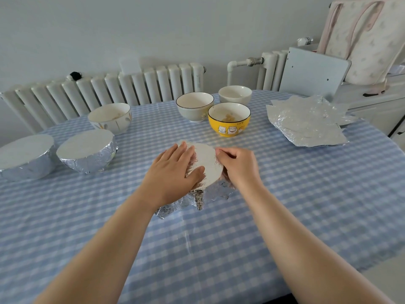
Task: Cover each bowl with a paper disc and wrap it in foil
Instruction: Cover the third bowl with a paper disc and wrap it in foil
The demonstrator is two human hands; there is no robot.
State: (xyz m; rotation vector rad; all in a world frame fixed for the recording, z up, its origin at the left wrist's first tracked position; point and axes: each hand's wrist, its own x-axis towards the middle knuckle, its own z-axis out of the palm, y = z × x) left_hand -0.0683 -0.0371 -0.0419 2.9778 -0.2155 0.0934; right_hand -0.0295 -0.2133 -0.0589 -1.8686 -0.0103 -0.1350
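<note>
Left hand (175,170) flat, fingers straight, pressing paper disc (207,163) on mid-bench bowl; right hand (237,165) grip pinches foil (197,199) at the rim beside it; advise pleating snugly, disc held centred.

Yellow bowl (229,122) bears small, unreadable lettering

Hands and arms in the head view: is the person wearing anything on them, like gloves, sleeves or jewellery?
Nothing shows. The left hand and right hand are bare, with no gloves, rings or watch visible, and both forearms are uncovered to the frame's bottom edge, no sleeves in sight.
</note>
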